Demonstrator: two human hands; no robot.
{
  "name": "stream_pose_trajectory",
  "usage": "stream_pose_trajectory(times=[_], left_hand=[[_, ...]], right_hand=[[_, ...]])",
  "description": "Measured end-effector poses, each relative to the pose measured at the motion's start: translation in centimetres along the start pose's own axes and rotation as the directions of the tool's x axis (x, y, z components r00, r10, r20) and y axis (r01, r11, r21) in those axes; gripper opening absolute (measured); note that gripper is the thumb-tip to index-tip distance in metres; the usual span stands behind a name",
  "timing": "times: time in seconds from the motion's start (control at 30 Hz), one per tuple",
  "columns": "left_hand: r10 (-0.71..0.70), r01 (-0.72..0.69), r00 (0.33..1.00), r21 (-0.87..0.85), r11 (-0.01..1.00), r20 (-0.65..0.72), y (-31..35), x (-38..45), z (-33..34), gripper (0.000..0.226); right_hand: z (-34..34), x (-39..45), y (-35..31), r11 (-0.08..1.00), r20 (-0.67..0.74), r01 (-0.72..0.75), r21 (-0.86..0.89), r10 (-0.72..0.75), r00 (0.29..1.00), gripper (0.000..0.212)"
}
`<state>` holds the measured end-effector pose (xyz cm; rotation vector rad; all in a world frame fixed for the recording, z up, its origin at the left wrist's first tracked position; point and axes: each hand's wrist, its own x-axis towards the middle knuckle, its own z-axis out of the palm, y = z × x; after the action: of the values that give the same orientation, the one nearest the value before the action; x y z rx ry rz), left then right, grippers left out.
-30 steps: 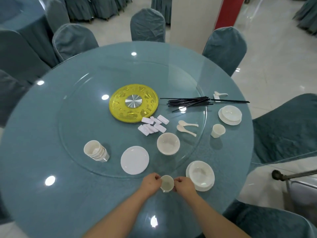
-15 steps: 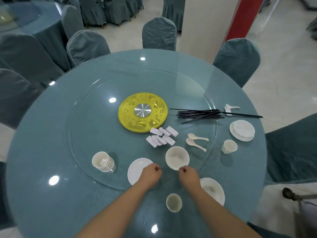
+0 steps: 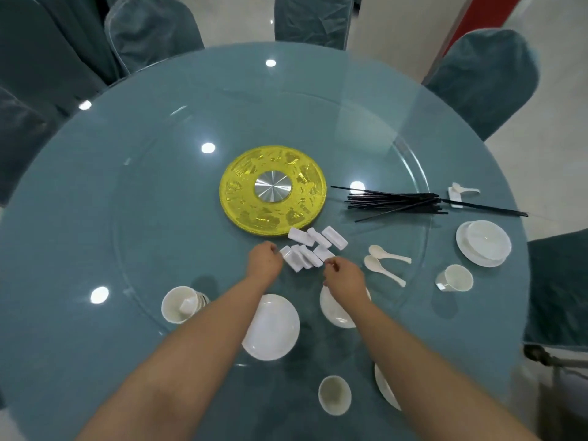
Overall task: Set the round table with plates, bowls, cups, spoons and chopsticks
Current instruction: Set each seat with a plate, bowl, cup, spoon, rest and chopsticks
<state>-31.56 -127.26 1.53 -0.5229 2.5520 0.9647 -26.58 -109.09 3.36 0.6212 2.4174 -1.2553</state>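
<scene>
Both bare arms reach up from the bottom of the frame over the round table to the cluster of white chopstick rests just below the yellow disc at the centre. The left hand has its fingers curled, knuckles touching the leftmost rest; whether it actually pinches one I cannot tell. The right hand sits just beside the lower right of the cluster, fingers drawn together at the tips, and again I cannot tell if anything is caught between them.

Under the left forearm lies a white plate, and under the right wrist a white bowl — both on the glass turntable. A stack of cups lies tipped on its side at lower left. Right of the rests are 2 white spoons, and above them a black bundle of chopsticks.

At the right edge there is a laid place: bowl on plate, a cup below it, a spoon on its rest above. Near the bottom centre stands a single cup, with another plate and bowl partly hidden by the right forearm
</scene>
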Motion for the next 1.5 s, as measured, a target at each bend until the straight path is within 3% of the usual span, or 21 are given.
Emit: stream_pose_trajectory(times=[0.17, 0.4, 0.73, 1.03, 1.2, 1.33, 1.5], left_hand=[[-0.035, 0.034, 0.999, 0.057, 0.998, 0.014, -0.7, 2.9, 1.9, 0.025], [0.027, -0.029, 0.999, 0.094, 0.995, 0.017, -1.0, 4.1, 3.4, 0.019], [-0.121, 0.120, 0.993, 0.039, 0.992, 0.004, -2.4, 0.7, 0.1, 0.022], [0.113, -0.108, 0.991, -0.074, 0.991, 0.066, 1.4, -6.2, -1.8, 0.011], [0.198, -0.168, 0.968, -0.187, 0.968, 0.152, 4.7, -9.5, 0.2, 0.011], [0.211, -0.151, 0.957, -0.278, 0.949, 0.201, 7.8, -11.6, 2.3, 0.010], [0.201, -0.104, 0.951, -0.370, 0.923, 0.234, 11.5, -13.4, 6.2, 0.008]], right_hand=[[1.1, 2.1, 0.1, 1.000, -0.003, -0.020, 0.023, 0.020, 1.000, 0.022], [1.5, 3.0, 0.2, 0.999, 0.004, -0.021, 0.026, 0.021, 1.000, 0.026], [1.8, -0.4, -1.8, 0.999, 0.068, 0.039, -0.018, -0.038, 0.997, 0.023], [0.7, -5.6, -2.3, 0.996, 0.139, 0.079, -0.049, -0.071, 0.988, 0.022], [-2.4, -6.9, 0.0, 0.999, 0.084, 0.041, 0.036, -0.044, 0.996, 0.021], [-5.9, -7.6, 2.3, 0.985, -0.010, 0.025, 0.170, -0.024, 1.000, 0.015], [-10.2, -7.5, 5.8, 0.939, -0.145, -0.029, 0.344, 0.084, 0.986, 0.022]])
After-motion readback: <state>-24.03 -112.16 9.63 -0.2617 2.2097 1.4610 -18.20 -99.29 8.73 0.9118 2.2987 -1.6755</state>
